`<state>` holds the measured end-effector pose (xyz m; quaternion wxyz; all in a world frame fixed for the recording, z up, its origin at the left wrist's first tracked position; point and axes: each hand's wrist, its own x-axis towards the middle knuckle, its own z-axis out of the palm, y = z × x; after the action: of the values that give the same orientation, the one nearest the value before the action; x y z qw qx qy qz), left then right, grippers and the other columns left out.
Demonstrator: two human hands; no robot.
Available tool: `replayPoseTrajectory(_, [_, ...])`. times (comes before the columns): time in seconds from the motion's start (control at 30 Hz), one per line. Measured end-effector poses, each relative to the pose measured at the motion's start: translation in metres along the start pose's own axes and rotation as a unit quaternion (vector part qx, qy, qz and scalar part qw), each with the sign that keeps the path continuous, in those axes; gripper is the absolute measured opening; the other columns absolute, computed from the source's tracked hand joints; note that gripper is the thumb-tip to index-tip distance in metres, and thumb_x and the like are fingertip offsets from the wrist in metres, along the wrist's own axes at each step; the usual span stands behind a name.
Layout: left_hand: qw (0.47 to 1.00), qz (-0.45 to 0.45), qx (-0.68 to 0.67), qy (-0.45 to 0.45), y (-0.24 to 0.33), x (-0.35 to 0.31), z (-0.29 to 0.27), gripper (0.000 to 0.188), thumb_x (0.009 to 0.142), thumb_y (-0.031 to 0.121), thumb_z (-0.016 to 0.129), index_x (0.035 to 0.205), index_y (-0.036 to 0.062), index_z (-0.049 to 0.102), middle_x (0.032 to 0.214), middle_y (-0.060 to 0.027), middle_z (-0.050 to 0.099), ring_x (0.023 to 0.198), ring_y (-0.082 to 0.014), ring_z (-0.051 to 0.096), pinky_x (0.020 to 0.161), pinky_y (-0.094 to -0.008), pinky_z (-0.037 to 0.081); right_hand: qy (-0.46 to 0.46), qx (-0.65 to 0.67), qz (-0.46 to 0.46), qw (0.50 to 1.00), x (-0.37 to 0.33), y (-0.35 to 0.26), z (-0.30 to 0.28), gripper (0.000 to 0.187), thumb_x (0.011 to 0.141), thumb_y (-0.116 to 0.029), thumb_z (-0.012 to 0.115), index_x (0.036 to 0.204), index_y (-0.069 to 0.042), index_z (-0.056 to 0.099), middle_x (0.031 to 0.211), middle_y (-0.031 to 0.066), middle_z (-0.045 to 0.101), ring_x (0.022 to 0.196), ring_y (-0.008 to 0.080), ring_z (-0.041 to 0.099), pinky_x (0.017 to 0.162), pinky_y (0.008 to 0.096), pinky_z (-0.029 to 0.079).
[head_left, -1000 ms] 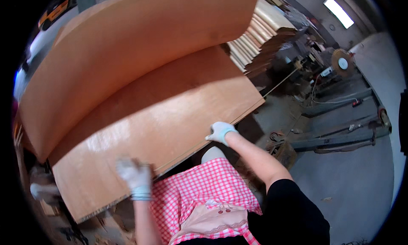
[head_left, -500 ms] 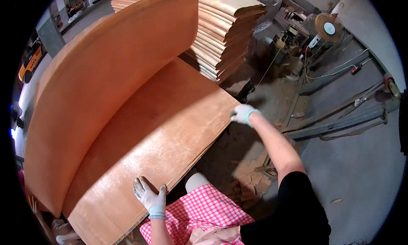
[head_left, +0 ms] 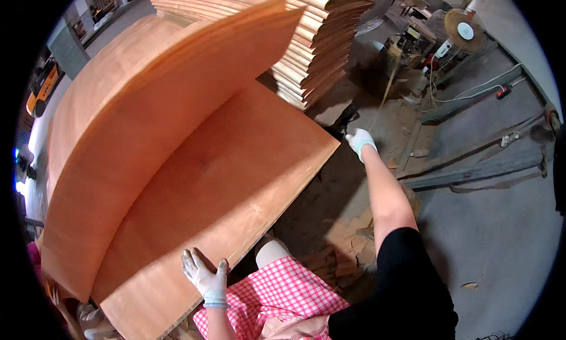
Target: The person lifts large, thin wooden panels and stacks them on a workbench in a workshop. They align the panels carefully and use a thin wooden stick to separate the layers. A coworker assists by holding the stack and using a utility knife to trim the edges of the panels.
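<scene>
Veneer sheet (head_left: 177,163), reddish, curling across frame's left and centre. Your left hand (head_left: 203,275), gloved, fingers spread flat on its lower edge; your right hand (head_left: 359,142) grips its right corner. Stacked sheets (head_left: 306,45), upper centre.

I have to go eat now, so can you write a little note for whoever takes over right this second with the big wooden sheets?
Left hand: gloved, flat on the near edge of the flat veneer sheet, fingers spread, not gripping.
Right hand: gloved, arm stretched out, at the sheet's far right corner; whether it grips is unclear.
Lifted sheet: curled up on edge along the left, above the flat one.
Stack of sheets: behind, far side.
Done: one sheet raised off the pile.
Left: the raised sheet is not laid down anywhere yet.
</scene>
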<state>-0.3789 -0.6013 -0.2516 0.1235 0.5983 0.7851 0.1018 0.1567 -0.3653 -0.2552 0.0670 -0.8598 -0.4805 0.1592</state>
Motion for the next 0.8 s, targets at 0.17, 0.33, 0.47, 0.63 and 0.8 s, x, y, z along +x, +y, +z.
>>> replayPoseTrajectory(0.17, [1.0, 0.005, 0.018, 0.016, -0.005, -0.004, 0.001, 0.089, 0.072, 0.042, 0.071, 0.139, -0.0049, 0.037, 0.149, -0.0246, 0.029, 0.14, -0.0392, 0.023, 0.116, -0.0504, 0.014, 0.026, 0.14, -0.07, 0.987, -0.091, -0.022, 0.02, 0.04, 0.09, -0.027, 0.059, 0.115, 0.004, 0.059, 0.116, 0.0247, 0.061, 0.11, 0.0395, 0.057, 0.094, 0.0408, 0.044])
replayPoseTrajectory(0.33, [0.983, 0.08, -0.012, 0.166, -0.035, -0.055, 0.014, 0.041, 0.079, 0.023, 0.066, 0.113, 0.0, 0.059, 0.127, -0.0225, 0.053, 0.12, -0.0392, 0.048, 0.105, -0.0512, 0.035, -0.047, 0.14, -0.207, 0.967, -0.206, -0.035, 0.064, 0.028, 0.088, -0.025, 0.062, 0.097, 0.001, 0.063, 0.097, 0.0208, 0.066, 0.092, 0.0388, 0.062, 0.083, 0.0416, 0.048])
replayPoseTrajectory(0.47, [0.949, 0.192, -0.221, 0.119, -0.06, -0.098, -0.052, 0.025, 0.069, 0.003, 0.06, 0.093, 0.0027, 0.067, 0.097, -0.014, 0.068, 0.09, -0.033, 0.065, 0.079, -0.0409, 0.053, -0.111, 0.191, -0.356, 0.908, -0.311, -0.062, 0.065, 0.017, 0.085, -0.017, 0.064, 0.088, -0.001, 0.063, 0.086, 0.0177, 0.066, 0.081, 0.0344, 0.063, 0.074, 0.0387, 0.05])
replayPoseTrajectory(0.63, [0.956, 0.181, -0.212, 0.094, -0.107, -0.172, -0.089, 0.037, 0.069, 0.006, 0.062, 0.106, 0.004, 0.066, 0.11, -0.0156, 0.064, 0.098, -0.0318, 0.062, 0.085, -0.0414, 0.05, -0.266, 0.234, -0.387, 0.851, -0.377, -0.092, 0.056, 0.016, 0.085, -0.013, 0.064, 0.08, 0.001, 0.06, 0.069, 0.0128, 0.06, 0.062, 0.0198, 0.06, 0.061, 0.0309, 0.048])
replayPoseTrajectory(0.8, [0.949, -0.135, 0.022, 0.283, -0.165, -0.145, -0.101, 0.057, 0.084, 0.024, 0.06, 0.133, -0.0038, 0.046, 0.14, -0.0269, 0.041, 0.132, -0.0415, 0.037, 0.111, -0.0498, 0.025, -0.267, 0.294, -0.402, 0.825, -0.388, -0.149, 0.062, 0.018, 0.092, -0.017, 0.06, 0.083, -0.001, 0.058, 0.066, 0.0027, 0.055, 0.058, 0.0104, 0.052, 0.054, 0.0262, 0.043])
